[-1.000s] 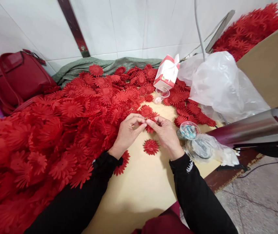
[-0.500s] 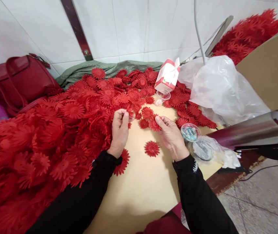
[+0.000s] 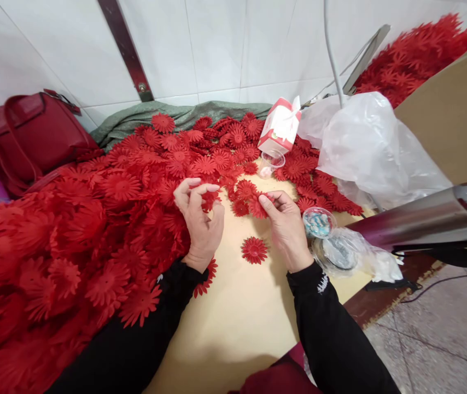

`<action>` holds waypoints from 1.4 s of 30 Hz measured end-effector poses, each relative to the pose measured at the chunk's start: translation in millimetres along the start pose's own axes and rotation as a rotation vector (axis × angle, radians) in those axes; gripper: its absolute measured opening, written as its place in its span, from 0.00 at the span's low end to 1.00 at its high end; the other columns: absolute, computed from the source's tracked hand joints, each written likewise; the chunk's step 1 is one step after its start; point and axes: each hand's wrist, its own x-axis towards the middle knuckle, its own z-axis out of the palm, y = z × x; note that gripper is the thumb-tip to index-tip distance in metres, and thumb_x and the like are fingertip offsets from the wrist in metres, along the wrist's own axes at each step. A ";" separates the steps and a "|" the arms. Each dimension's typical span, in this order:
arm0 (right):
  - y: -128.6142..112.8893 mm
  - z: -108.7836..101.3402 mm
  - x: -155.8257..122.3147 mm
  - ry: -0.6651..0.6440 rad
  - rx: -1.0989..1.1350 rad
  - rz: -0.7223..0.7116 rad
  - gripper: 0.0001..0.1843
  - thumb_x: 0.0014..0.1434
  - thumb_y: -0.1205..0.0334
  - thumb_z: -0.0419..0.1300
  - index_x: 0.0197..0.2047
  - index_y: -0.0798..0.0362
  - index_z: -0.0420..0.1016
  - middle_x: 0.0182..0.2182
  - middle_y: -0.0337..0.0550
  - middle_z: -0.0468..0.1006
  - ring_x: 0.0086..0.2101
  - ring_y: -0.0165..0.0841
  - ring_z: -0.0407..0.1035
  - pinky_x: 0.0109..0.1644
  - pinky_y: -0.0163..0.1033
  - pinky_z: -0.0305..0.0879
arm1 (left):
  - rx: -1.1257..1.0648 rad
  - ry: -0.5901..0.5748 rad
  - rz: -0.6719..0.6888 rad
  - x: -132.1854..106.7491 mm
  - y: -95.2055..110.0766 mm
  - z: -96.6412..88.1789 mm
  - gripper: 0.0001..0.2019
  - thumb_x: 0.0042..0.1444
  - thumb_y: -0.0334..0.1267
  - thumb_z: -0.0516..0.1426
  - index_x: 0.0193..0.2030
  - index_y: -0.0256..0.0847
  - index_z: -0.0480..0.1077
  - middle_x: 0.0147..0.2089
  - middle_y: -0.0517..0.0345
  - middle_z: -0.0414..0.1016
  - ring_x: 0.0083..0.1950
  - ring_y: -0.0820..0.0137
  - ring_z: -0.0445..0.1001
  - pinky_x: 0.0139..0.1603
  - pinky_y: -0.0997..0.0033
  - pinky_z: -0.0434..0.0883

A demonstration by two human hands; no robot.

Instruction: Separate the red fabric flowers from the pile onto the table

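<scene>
A red, many-petalled flower (image 3: pixel 258 207), pinched at its right edge, is near the frame's centre; another flower (image 3: pixel 254 250) lies flat below.

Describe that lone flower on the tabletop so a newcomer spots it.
Find the tan tabletop, right of the big flower pile. On it, left of the right hand, lies a red flower. Unlike its overlapping neighbours, it sits alone, bare tabletop all around.

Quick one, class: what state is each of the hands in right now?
Left hand: open, fingers curled and apart.
Right hand: closed, pinching a red flower between thumb and fingers.
</scene>
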 end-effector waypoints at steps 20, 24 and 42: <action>-10.0 7.5 -11.5 -0.227 -0.039 -0.100 0.23 0.56 0.55 0.72 0.53 0.43 0.72 0.51 0.40 0.75 0.43 0.32 0.73 0.51 0.39 0.74 | -0.260 -0.343 -0.173 -4.7 -5.4 12.4 0.08 0.63 0.41 0.61 0.34 0.41 0.71 0.39 0.59 0.73 0.41 0.71 0.73 0.45 0.71 0.71; -7.9 8.6 -13.0 -0.256 -0.071 -0.110 0.21 0.57 0.56 0.70 0.52 0.44 0.69 0.50 0.41 0.74 0.43 0.32 0.73 0.51 0.39 0.74 | -0.373 -0.371 -0.307 -6.2 -6.8 15.7 0.07 0.62 0.43 0.61 0.39 0.41 0.73 0.41 0.58 0.74 0.42 0.70 0.74 0.46 0.70 0.72; -12.3 7.6 -18.4 -0.221 -0.429 -0.411 0.11 0.62 0.65 0.65 0.47 0.43 0.79 0.49 0.45 0.69 0.47 0.38 0.70 0.52 0.46 0.73 | -0.504 -0.456 -0.452 -0.8 -3.9 11.1 0.20 0.57 0.49 0.65 0.26 0.40 0.63 0.27 0.66 0.62 0.31 0.75 0.60 0.35 0.73 0.62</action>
